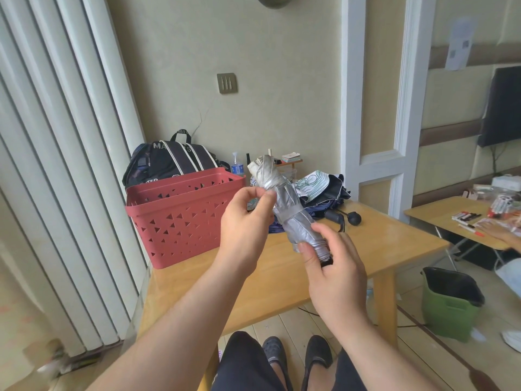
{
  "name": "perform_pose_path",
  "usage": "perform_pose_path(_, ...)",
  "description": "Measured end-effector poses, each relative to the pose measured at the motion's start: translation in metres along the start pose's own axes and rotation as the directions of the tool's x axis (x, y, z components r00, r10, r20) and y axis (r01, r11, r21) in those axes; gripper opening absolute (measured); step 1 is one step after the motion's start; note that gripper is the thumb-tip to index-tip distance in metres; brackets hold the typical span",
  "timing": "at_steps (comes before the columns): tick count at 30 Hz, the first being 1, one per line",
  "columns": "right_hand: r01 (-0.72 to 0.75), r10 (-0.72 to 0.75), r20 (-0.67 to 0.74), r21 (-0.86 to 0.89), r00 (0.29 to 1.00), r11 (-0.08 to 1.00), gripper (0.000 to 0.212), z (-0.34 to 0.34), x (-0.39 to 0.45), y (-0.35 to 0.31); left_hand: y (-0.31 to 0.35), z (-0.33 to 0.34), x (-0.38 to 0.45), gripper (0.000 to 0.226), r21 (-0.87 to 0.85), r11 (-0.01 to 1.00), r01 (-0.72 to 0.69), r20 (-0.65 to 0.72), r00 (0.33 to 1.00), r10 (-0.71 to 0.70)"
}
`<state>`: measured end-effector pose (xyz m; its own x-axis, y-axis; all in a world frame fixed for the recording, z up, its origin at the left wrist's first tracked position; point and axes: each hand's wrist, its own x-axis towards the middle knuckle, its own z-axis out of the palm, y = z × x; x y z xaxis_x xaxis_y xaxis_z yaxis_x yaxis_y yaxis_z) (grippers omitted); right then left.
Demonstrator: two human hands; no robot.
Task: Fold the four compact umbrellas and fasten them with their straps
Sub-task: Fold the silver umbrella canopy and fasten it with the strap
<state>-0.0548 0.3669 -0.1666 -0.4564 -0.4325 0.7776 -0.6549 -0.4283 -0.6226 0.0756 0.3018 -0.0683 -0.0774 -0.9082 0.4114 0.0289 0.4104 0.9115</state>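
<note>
A silver compact umbrella (284,201) is rolled up and held tilted above the wooden table (282,277), its tip pointing up and away. My right hand (335,272) grips its lower end by the black handle. My left hand (245,224) pinches the strap at the upper part of the roll. Behind it, unfolded umbrellas (324,187) lie in a heap on the table, one white with a green print, one dark navy, with black handles (342,218) sticking out.
A red perforated basket (183,215) stands on the table's left part, a black backpack (172,162) and a water bottle (237,165) behind it. A green bin (451,303) sits on the floor at right. Another person's hand (499,232) rests on a second table.
</note>
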Motion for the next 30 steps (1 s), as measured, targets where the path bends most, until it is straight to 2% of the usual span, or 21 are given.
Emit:
perform_pose_path(1, 0.028, -0.028, -0.004, -0.031, 1.0, 0.999, 0.033, 0.0, -0.001, 0.001, 0.0, 0.001, 0.0, 0.034, -0.007, 1.0, -0.001, 0.004, 1.0, 0.001)
perform_pose_path(3, 0.047, -0.047, -0.003, -0.053, 0.999, 0.997, 0.032, -0.001, -0.001, 0.002, 0.0, 0.002, 0.002, 0.031, -0.059, 0.998, -0.011, 0.01, 1.0, 0.012)
perform_pose_path(5, 0.027, -0.027, 0.025, -0.001, 0.999, 1.0, 0.032, -0.002, 0.0, 0.002, -0.001, 0.003, 0.004, 0.02, -0.136, 0.991, 0.013, 0.0, 1.0, -0.014)
perform_pose_path(8, -0.058, 0.043, 0.116, 0.124, 0.992, 0.991, 0.024, -0.005, 0.003, -0.002, -0.003, 0.001, 0.006, 0.016, -0.245, 0.967, 0.074, 0.02, 0.997, -0.071)
perform_pose_path(11, -0.12, 0.086, 0.184, 0.183, 0.979, 0.976, 0.035, -0.006, 0.005, -0.005, -0.006, 0.0, 0.004, 0.014, -0.289, 0.955, 0.074, 0.01, 0.997, -0.074)
perform_pose_path(15, -0.161, 0.127, 0.178, 0.192, 0.976, 0.968, 0.036, -0.002, 0.002, -0.005, -0.009, -0.001, 0.004, 0.014, -0.205, 0.979, 0.01, -0.03, 0.999, -0.017)
perform_pose_path(18, -0.126, 0.112, 0.111, 0.123, 0.987, 0.984, 0.036, -0.001, 0.001, -0.006, -0.008, -0.002, 0.004, 0.012, -0.066, 0.993, -0.1, -0.081, 0.992, 0.094)
perform_pose_path(21, -0.083, 0.081, 0.057, 0.03, 0.995, 0.996, 0.046, -0.001, -0.001, -0.007, -0.008, -0.003, 0.004, 0.012, 0.077, 0.976, -0.202, -0.06, 0.977, 0.206)
perform_pose_path(23, -0.092, 0.092, 0.04, 0.006, 0.995, 0.996, 0.054, -0.002, -0.002, -0.006, -0.006, -0.003, 0.002, 0.011, 0.06, 0.983, -0.176, -0.028, 0.984, 0.178)
perform_pose_path(25, -0.119, 0.119, 0.059, 0.002, 0.991, 0.993, 0.057, -0.003, 0.0, -0.005, -0.002, -0.001, -0.002, 0.004, -0.012, 0.992, -0.129, 0.002, 0.992, 0.129)
perform_pose_path(26, -0.132, 0.132, 0.087, -0.003, 0.987, 0.991, 0.056, -0.003, 0.002, -0.004, -0.001, -0.001, -0.003, 0.01, -0.003, 0.99, -0.141, -0.008, 0.99, 0.141)
perform_pose_path(30, -0.15, 0.16, 0.253, -0.056, 0.954, 0.987, 0.053, -0.001, 0.008, -0.002, 0.0, 0.005, -0.004, 0.016, 0.146, 0.957, -0.252, -0.068, 0.962, 0.264)
